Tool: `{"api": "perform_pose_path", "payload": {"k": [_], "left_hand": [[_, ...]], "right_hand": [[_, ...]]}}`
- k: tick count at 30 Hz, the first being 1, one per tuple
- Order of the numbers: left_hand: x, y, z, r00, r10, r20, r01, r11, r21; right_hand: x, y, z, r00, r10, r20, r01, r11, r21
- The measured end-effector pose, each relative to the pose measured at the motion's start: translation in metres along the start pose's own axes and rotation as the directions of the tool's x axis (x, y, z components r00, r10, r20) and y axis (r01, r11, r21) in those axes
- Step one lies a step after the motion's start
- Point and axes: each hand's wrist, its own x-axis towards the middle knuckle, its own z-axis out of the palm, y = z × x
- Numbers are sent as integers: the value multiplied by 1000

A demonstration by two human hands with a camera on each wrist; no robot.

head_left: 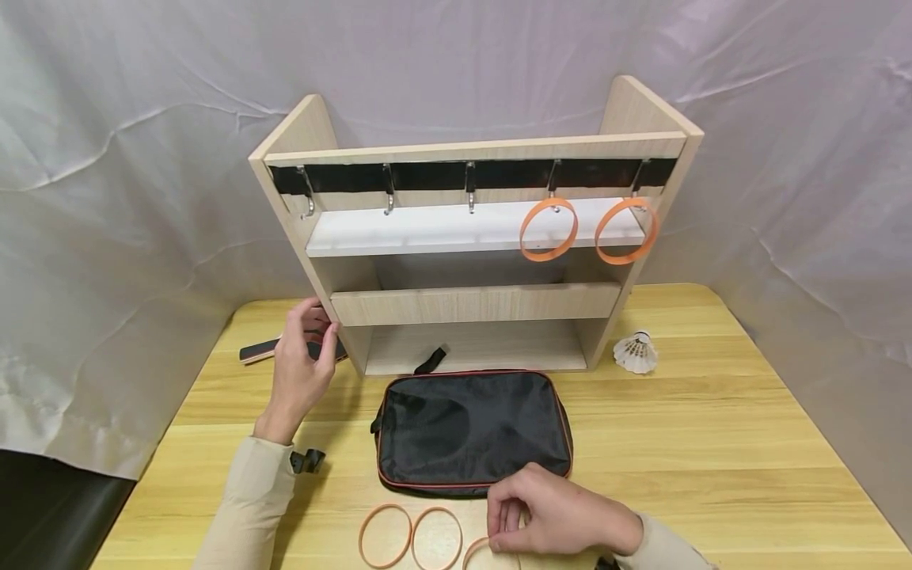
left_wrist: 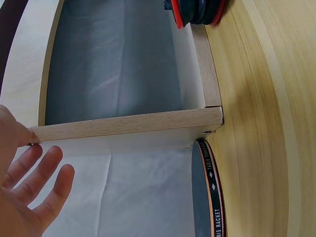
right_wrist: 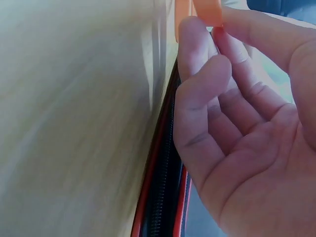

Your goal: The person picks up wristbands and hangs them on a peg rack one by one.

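My left hand (head_left: 302,372) is at the left side panel of the wooden shelf (head_left: 477,305), touching its edge with loosely spread fingers (left_wrist: 44,180). Between thumb and fingertips, my right hand (head_left: 552,511) pinches an orange ring (right_wrist: 210,12) at the near side of the table. Left of it lie two more flat orange rings, one (head_left: 385,536) beside the other (head_left: 437,538). Two orange rings hang from the shelf's hooks, one (head_left: 549,229) on the fourth from the left, the other (head_left: 627,231) on the rightmost.
A black zip case (head_left: 473,431) with red piping lies before the shelf. Behind my left hand is a table tennis racket (head_left: 260,351), and right of the shelf a shuttlecock (head_left: 636,353). The three left hooks, including the middle one (head_left: 470,190), bear no ring.
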Motion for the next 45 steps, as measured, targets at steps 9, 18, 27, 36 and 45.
{"api": "perform_pose_path", "payload": {"k": [9, 18, 27, 36, 45], "left_hand": [[-1, 0, 0, 1000, -8, 4, 8, 1000, 1], [0, 2, 1, 1000, -6, -13, 5, 1000, -16], [0, 2, 1, 1000, 1, -13, -1, 1000, -8], [0, 0, 0, 1000, -6, 5, 6, 1000, -1], [0, 1, 0, 1000, 14, -16, -14, 1000, -3]], "right_hand": [[0, 1, -6, 1000, 10, 21, -13, 990, 140], [0, -2, -13, 1000, -5, 2, 4, 982, 190], [2, -5, -17, 999, -17, -31, 22, 982, 187], [4, -6, -20, 995, 50, -83, -32, 979, 202], [8, -12, -23, 983, 47, -178, -10, 979, 203]]}}
